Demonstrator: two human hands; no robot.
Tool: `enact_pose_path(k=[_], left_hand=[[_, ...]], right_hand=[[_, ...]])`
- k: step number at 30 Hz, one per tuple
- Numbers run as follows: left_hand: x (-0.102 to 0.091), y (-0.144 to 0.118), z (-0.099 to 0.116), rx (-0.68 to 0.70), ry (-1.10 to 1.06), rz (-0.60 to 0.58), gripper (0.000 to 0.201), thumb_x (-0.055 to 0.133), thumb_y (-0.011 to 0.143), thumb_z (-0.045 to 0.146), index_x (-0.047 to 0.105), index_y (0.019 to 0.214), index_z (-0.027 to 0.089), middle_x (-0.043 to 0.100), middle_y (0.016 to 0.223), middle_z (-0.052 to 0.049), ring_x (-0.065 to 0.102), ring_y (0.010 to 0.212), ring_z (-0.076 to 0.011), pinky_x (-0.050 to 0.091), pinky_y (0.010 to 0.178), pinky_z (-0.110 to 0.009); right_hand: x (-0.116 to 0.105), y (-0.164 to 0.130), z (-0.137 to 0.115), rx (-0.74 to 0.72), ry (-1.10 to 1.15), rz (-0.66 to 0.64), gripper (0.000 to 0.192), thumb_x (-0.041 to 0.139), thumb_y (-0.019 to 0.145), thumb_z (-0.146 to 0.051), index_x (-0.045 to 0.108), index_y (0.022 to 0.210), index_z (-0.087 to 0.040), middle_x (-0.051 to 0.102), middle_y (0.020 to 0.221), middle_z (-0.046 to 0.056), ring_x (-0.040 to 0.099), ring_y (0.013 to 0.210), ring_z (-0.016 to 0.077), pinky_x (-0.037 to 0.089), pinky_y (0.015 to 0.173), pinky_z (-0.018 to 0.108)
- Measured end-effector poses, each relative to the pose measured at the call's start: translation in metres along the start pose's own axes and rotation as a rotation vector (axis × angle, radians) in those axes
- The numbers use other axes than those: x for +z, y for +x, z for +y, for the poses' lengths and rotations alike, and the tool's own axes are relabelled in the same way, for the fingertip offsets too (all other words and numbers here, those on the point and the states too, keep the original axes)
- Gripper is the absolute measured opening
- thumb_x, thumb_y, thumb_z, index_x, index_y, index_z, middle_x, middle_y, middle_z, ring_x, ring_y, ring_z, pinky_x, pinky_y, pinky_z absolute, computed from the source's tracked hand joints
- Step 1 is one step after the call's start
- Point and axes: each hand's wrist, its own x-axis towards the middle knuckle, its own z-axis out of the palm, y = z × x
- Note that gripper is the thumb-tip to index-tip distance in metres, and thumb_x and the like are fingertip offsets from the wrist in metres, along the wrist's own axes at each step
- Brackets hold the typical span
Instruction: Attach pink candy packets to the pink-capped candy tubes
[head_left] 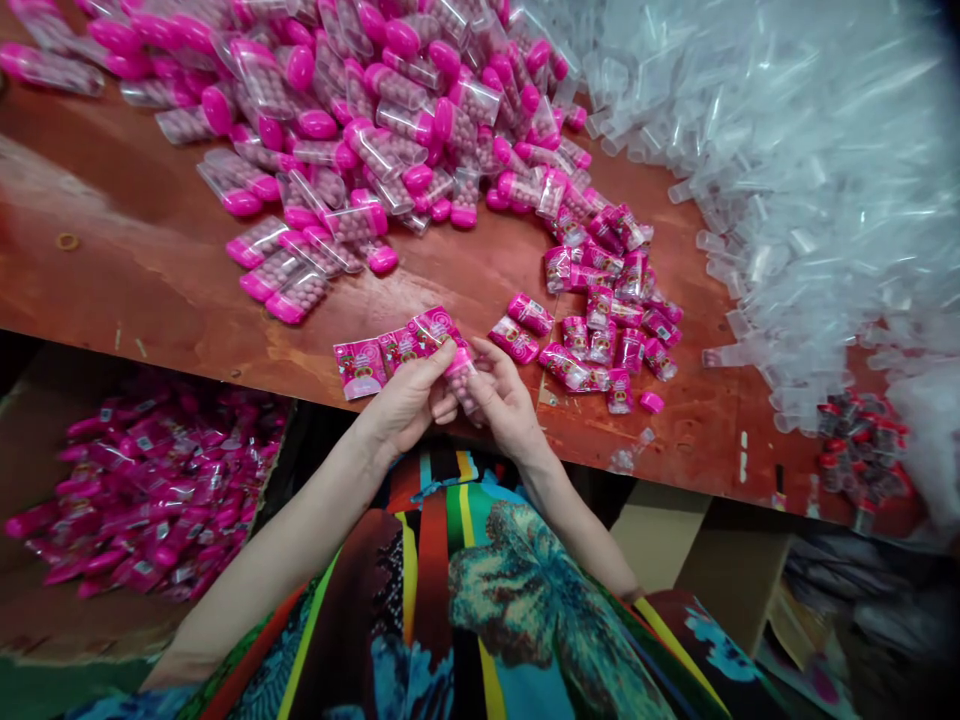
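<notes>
My left hand and my right hand meet at the near edge of the red-brown table. Together they hold a small clear container with a pink cap, filled with pink balls. A pink printed label strip runs from my left thumb out to the left over the table edge. Just right of my hands lies a scatter of labelled pink containers. One loose pink cap rests near them.
A large heap of unlabelled pink-capped containers covers the far table. A pile of clear plastic sleeves fills the right side. A cardboard box of finished pink containers sits low on the left. Red-capped containers lie at the right edge.
</notes>
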Motion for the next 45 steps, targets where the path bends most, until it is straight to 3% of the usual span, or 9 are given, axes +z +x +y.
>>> enact_pose_path(k=[6,12,15,21,29,32,37,42,45], left_hand=[[0.0,0.003,-0.009,-0.016,-0.016,-0.019,0.042,0.08,0.079,0.051,0.065,0.074,0.012,0.044,0.048,0.006,0.032,0.036,-0.0027,0.026,0.037,-0.016],[-0.001,-0.001,-0.009,-0.038,-0.055,-0.036,0.036,0.083,0.078,0.045,0.065,0.08,0.013,0.056,0.06,0.003,0.037,0.038,-0.0021,0.029,0.038,-0.016],[-0.002,0.0,-0.007,0.025,-0.06,-0.004,0.038,0.081,0.079,0.047,0.065,0.077,0.013,0.054,0.054,0.003,0.038,0.037,-0.0039,0.031,0.038,-0.018],[-0.002,0.004,-0.006,0.052,-0.027,0.087,0.039,0.08,0.081,0.042,0.059,0.065,0.014,0.041,0.041,0.006,0.033,0.035,-0.0043,0.028,0.037,-0.017],[0.002,0.0,-0.004,0.062,-0.102,0.073,0.035,0.081,0.081,0.039,0.062,0.069,0.013,0.05,0.051,0.004,0.033,0.036,-0.0025,0.028,0.036,-0.016],[0.001,-0.004,-0.003,0.066,-0.086,0.052,0.034,0.083,0.078,0.039,0.063,0.07,0.012,0.05,0.052,0.004,0.036,0.038,-0.0035,0.03,0.037,-0.017],[0.004,-0.01,-0.004,0.082,-0.025,-0.005,0.035,0.085,0.076,0.038,0.062,0.067,0.013,0.045,0.047,0.006,0.037,0.038,-0.0042,0.033,0.039,-0.017],[0.007,-0.012,-0.003,0.074,-0.061,-0.045,0.034,0.084,0.077,0.041,0.063,0.069,0.014,0.046,0.045,0.005,0.037,0.037,-0.0052,0.033,0.038,-0.018],[0.005,-0.013,-0.002,0.069,-0.055,-0.077,0.034,0.08,0.08,0.044,0.065,0.069,0.015,0.046,0.044,0.004,0.04,0.038,-0.0071,0.037,0.041,-0.019]], right_hand=[[-0.001,-0.009,-0.006,-0.123,-0.378,0.062,0.048,0.064,0.095,-0.042,0.05,0.14,-0.033,0.071,0.106,0.005,0.07,0.09,0.0221,0.06,0.084,0.043],[-0.001,-0.008,-0.007,-0.123,-0.227,0.009,0.041,0.054,0.1,-0.042,0.047,0.14,-0.032,0.069,0.09,0.001,0.071,0.086,0.0189,0.061,0.077,0.036],[-0.003,-0.007,-0.006,-0.16,-0.349,-0.007,0.045,0.054,0.1,-0.038,0.047,0.144,-0.031,0.071,0.094,0.002,0.069,0.081,0.0177,0.059,0.074,0.035],[-0.004,-0.009,0.0,-0.256,-0.631,0.05,0.052,0.061,0.095,-0.031,0.046,0.144,-0.025,0.07,0.082,0.001,0.068,0.07,0.0168,0.055,0.068,0.031],[0.004,-0.006,0.006,-0.119,-0.13,-0.004,0.053,0.057,0.099,-0.041,0.037,0.146,-0.029,0.07,0.087,0.0,0.07,0.077,0.0156,0.059,0.073,0.032],[0.005,-0.007,0.008,-0.114,-0.087,0.003,0.054,0.056,0.099,-0.041,0.035,0.147,-0.028,0.069,0.086,-0.001,0.069,0.075,0.015,0.06,0.073,0.032],[0.001,-0.011,0.003,-0.267,-0.428,0.046,0.056,0.059,0.098,-0.034,0.04,0.15,-0.03,0.071,0.093,0.001,0.069,0.079,0.0164,0.059,0.078,0.035],[0.0,-0.013,-0.005,-0.321,-0.512,0.014,0.051,0.054,0.1,-0.032,0.041,0.15,-0.028,0.07,0.088,0.001,0.069,0.076,0.016,0.06,0.071,0.032],[-0.001,-0.014,-0.004,-0.474,-0.679,0.065,0.051,0.056,0.099,-0.032,0.043,0.148,-0.026,0.072,0.089,0.002,0.07,0.074,0.0167,0.059,0.07,0.033]])
